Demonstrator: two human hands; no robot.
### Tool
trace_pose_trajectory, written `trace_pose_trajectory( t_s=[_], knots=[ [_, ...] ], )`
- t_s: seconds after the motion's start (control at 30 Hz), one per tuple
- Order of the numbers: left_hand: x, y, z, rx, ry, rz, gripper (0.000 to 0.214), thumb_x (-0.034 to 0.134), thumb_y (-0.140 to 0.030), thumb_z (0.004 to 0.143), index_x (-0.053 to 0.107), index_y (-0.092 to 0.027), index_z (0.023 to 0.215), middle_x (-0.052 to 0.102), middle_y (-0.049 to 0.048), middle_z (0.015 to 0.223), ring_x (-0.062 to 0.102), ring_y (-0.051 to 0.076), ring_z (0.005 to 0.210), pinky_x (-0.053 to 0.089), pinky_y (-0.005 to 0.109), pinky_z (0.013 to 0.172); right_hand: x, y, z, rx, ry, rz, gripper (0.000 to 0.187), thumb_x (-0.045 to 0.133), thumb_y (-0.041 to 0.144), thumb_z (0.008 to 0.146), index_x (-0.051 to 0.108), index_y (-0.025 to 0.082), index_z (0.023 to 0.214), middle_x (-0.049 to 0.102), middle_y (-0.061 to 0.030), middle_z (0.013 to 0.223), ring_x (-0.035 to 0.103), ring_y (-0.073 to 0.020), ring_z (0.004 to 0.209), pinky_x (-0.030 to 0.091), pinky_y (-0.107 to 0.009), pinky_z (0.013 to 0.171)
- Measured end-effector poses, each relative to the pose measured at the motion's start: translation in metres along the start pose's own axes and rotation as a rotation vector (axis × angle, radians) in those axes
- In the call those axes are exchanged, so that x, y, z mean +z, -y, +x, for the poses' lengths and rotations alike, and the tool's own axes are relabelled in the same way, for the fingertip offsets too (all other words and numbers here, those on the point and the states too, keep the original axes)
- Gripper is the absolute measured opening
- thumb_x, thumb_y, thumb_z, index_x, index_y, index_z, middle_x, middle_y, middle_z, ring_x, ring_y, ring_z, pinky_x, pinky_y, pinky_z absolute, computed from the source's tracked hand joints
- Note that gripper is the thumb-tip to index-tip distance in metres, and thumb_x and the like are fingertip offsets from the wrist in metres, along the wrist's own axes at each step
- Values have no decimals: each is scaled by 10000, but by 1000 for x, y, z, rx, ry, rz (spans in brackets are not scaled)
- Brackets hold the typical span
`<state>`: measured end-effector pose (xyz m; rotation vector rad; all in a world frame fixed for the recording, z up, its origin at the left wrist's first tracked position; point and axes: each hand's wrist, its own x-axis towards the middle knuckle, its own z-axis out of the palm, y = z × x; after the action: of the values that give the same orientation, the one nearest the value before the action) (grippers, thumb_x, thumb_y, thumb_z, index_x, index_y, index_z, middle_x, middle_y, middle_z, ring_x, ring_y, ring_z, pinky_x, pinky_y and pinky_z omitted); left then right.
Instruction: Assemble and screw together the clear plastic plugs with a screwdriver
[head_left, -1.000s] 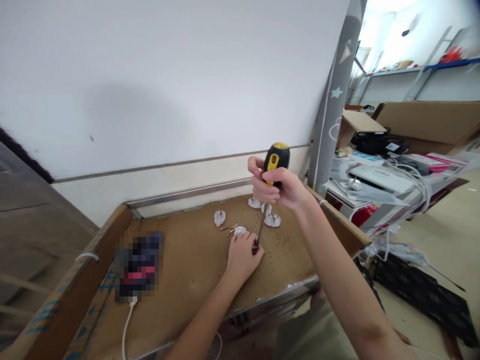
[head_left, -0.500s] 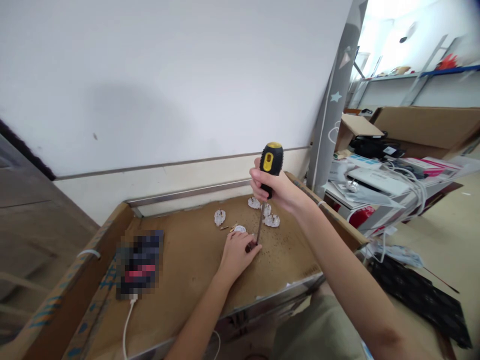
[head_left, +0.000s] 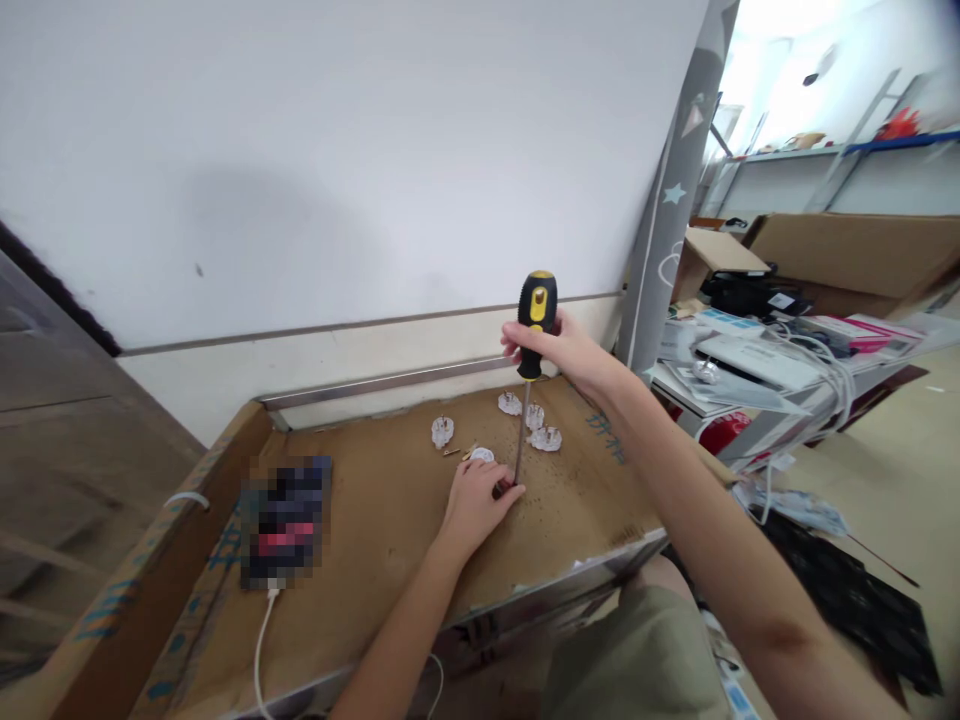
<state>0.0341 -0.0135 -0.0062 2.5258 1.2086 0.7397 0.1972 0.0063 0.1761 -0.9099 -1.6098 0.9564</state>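
My right hand (head_left: 559, 345) grips the black and yellow handle of a screwdriver (head_left: 536, 305), which stands nearly upright with its tip down at my left fingertips. Low on the cardboard surface, my left hand (head_left: 476, 500) is closed around a small dark piece, mostly hidden by the fingers. Just beyond that hand lie a round white piece (head_left: 481, 455) and a small brass-coloured pin (head_left: 451, 452). Several clear plastic pieces with metal prongs, like plug parts, rest farther back, among them one on the left (head_left: 442, 431) and one on the right (head_left: 546, 438).
A blurred-out flat device (head_left: 285, 520) with a white cable lies left on the cardboard-covered table (head_left: 360, 560). Raised cardboard edges (head_left: 172, 540) border it, and a white panel (head_left: 337, 180) rises behind. Cluttered boxes and papers (head_left: 765, 360) fill a table at right.
The right-hand fingers have loosened and shifted on the screwdriver handle, which has turned and now stands slightly more upright. My left hand stays in place; the view has shifted slightly.
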Motion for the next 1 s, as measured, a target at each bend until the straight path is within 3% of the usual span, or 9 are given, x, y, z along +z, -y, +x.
trace_pose_trajectory(
  t_s=[0.07, 0.2, 0.33, 0.47, 0.67, 0.73, 0.83, 0.93, 1.0],
  knots=[
    [-1, -1, 0, 2, 5, -1, 190, 587, -341, 802, 554, -205, 674, 623, -28, 735, 534, 167, 802, 323, 317, 816, -4, 10, -3, -54, -86, -258, 473, 674, 491, 647, 531, 142, 933, 556, -41, 843, 526, -101, 745, 446, -252, 678],
    [-2, -2, 1, 1, 8, -6, 171, 584, -322, 798, 558, -206, 675, 618, -27, 727, 532, 167, 799, 329, 312, 798, -9, 40, -11, -275, -102, -516, 568, 620, 434, 722, 387, 207, 1188, 541, -15, 866, 496, -90, 720, 412, -243, 664],
    [0, -1, 0, 1, -1, -4, 181, 589, -328, 795, 558, -204, 668, 620, -28, 729, 534, 169, 801, 333, 313, 792, -11, 71, -10, -284, 11, -912, 281, 569, 417, 761, 533, 180, 908, 526, 2, 703, 414, -69, 595, 305, -228, 575],
    [1, 0, 0, 1, -9, -5, 181, 596, -335, 790, 560, -207, 667, 621, -29, 725, 536, 168, 788, 345, 310, 776, -15, 91, -5, -144, 32, -1213, 331, 670, 473, 649, 564, 170, 731, 405, 31, 501, 290, -49, 491, 192, -223, 530],
    [-2, -1, -1, -12, 4, -44, 120, 598, -315, 778, 600, -218, 708, 648, -23, 757, 547, 173, 803, 354, 322, 797, -15, 105, -3, -51, 285, -868, 264, 769, 219, 543, 625, 176, 761, 490, 46, 534, 367, -32, 468, 243, -204, 479],
    [-2, -1, 0, -18, 13, -42, 122, 596, -309, 777, 599, -215, 699, 648, -20, 753, 547, 176, 799, 355, 328, 803, -18, 106, 1, 67, 249, -650, 277, 781, 118, 480, 621, 149, 704, 474, 44, 529, 407, -37, 487, 269, -194, 468],
    [0, 0, 1, -11, 18, -40, 125, 599, -306, 777, 594, -215, 692, 646, -22, 747, 546, 174, 790, 357, 326, 802, -24, 106, 8, 131, 58, -383, 229, 753, 71, 498, 586, 123, 647, 431, 42, 520, 453, -50, 527, 294, -180, 469],
    [1, 1, 1, -5, 22, -41, 119, 596, -300, 783, 593, -217, 698, 643, -23, 744, 545, 173, 789, 360, 316, 782, -26, 104, 10, 63, -29, -397, 193, 742, 158, 550, 563, 138, 619, 409, 50, 508, 442, -39, 515, 288, -174, 463],
    [0, 2, 1, -6, 25, -48, 119, 589, -301, 790, 593, -218, 705, 643, -20, 750, 547, 174, 797, 361, 313, 778, -22, 105, 7, 18, 37, -547, 218, 751, 245, 551, 562, 152, 608, 408, 57, 492, 413, -28, 479, 272, -179, 453]
  ],
)
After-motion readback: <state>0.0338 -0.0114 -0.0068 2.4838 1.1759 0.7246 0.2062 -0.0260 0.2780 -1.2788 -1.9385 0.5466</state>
